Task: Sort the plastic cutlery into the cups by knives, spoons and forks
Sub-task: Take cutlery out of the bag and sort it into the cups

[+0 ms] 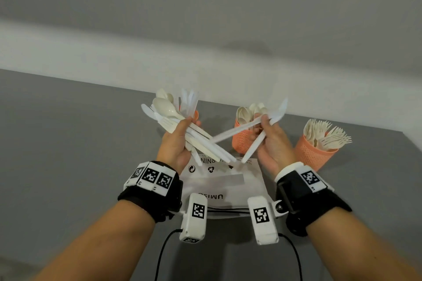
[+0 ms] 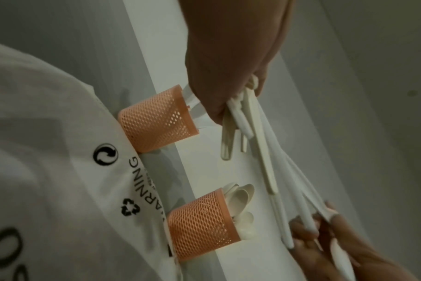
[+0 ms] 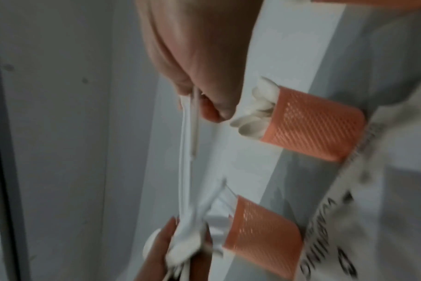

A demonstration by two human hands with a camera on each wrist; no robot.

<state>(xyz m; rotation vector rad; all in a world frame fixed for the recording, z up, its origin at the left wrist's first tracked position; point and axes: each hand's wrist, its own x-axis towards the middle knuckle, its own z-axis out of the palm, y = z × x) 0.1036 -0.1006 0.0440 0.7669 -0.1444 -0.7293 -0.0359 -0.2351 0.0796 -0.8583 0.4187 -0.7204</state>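
Observation:
My left hand [image 1: 182,128] grips a mixed bundle of white cutlery [image 1: 169,114], spoons, forks and knives fanned up and left; its handles [image 2: 260,144] hang below the fist. Pinched in my right hand [image 1: 266,122] are two white knives [image 1: 237,130], blades up and right, one handle crossing toward the bundle. Three orange mesh cups stand behind. The knife cup [image 2: 156,121] is half hidden by my left hand in the head view. Spoons fill the middle cup [image 1: 243,139], forks the right cup [image 1: 312,155]. In the right wrist view the knives [image 3: 186,152] are blurred.
A white plastic bag [image 1: 226,182] with black print lies on the grey table [image 1: 68,143] under my hands, reaching the feet of the cups. The table ends at a white wall just behind the cups. Cables run from the wrist cameras toward me.

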